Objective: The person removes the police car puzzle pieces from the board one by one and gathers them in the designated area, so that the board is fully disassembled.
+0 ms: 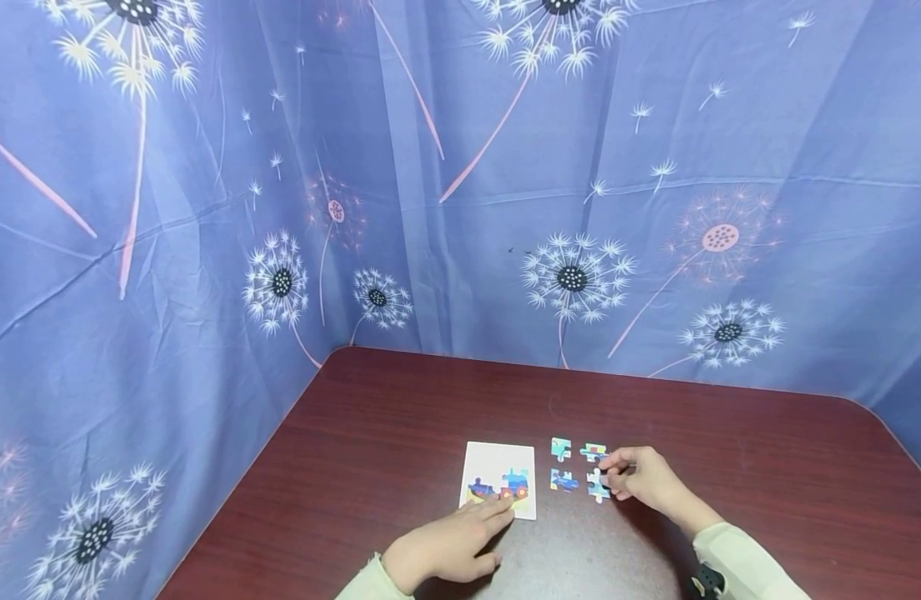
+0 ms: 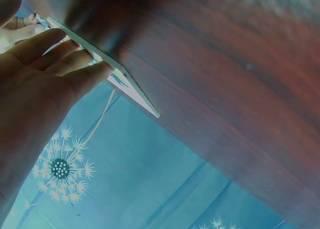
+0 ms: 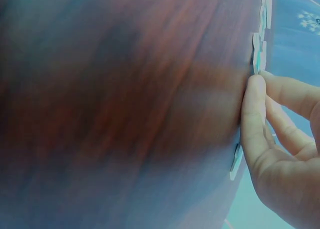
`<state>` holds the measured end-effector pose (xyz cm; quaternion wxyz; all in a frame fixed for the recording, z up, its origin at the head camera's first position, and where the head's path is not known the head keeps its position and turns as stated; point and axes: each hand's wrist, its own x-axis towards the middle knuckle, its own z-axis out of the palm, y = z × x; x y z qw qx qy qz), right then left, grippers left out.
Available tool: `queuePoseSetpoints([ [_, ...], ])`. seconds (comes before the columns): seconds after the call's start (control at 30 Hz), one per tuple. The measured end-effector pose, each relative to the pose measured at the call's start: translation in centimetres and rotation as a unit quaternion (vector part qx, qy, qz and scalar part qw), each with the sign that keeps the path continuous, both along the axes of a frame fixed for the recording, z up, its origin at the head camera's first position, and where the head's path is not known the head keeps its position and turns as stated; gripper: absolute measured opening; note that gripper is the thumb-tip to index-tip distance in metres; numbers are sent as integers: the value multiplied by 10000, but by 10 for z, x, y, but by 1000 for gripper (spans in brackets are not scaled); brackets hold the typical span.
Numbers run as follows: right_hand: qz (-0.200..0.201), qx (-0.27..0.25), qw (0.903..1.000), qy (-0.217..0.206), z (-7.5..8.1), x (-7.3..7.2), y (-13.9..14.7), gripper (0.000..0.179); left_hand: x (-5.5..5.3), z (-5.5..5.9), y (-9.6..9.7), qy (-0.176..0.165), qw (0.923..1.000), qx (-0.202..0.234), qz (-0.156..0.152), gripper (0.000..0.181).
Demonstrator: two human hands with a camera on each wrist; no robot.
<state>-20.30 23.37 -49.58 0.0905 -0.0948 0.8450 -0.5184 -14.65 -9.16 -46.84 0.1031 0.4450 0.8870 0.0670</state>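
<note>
In the head view my left hand (image 1: pixel 460 537) lies with fairly straight fingers on the lower edge of a white puzzle board (image 1: pixel 486 458). Part of a blue and red train picture shows on the board; the fingers cover its bottom. To the right, my right hand (image 1: pixel 648 479) has its fingers curled and its fingertips pinch the lower right jigsaw piece (image 1: pixel 597 492). Beside it on the table lie an upper right jigsaw piece (image 1: pixel 591 451), an upper left piece (image 1: pixel 561 448) and a lower left piece (image 1: pixel 562 480). The left wrist view shows the board (image 2: pixel 135 91) edge-on under the fingers.
A dark red-brown wooden table (image 1: pixel 400 408) bears everything. Blue curtains (image 1: pixel 460 250) with dandelion prints hang along its back and left edges. A dark watch-like band (image 1: pixel 708 579) sits at the right wrist.
</note>
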Motion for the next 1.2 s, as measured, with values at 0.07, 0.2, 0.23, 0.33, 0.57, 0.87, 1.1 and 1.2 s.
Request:
queuePoseSetpoints([
  [0.07, -1, 13, 10000, 8, 0, 0, 0, 14, 0, 1, 0, 7, 10000, 0, -10, 54],
  [0.2, -3, 59, 10000, 21, 1, 0, 0, 13, 0, 0, 0, 49, 10000, 0, -30, 54],
  [0.23, -5, 73, 10000, 35, 1, 0, 0, 12, 0, 0, -1, 40, 10000, 0, -22, 54],
  [0.33, 0, 79, 9999, 63, 1, -1, 0, 12, 0, 0, -1, 17, 10000, 3, -8, 54],
  [0.57, 69, 27, 10000, -5, 2, -2, 2, 16, 0, 0, -1, 58, 10000, 14, -53, 54],
  [0.87, 385, -288, 9988, 110, 11, -8, -7, 26, 0, -2, -2, 107, 9999, 0, -67, 53],
  [1.1, 384, -166, 9983, 409, 18, -12, -26, 29, -1, -2, 0, 140, 9999, 1, -52, 54],
  [1.2, 413, -162, 9980, 448, 20, -13, -36, 30, -1, -1, 0, 149, 9999, 25, -70, 54],
])
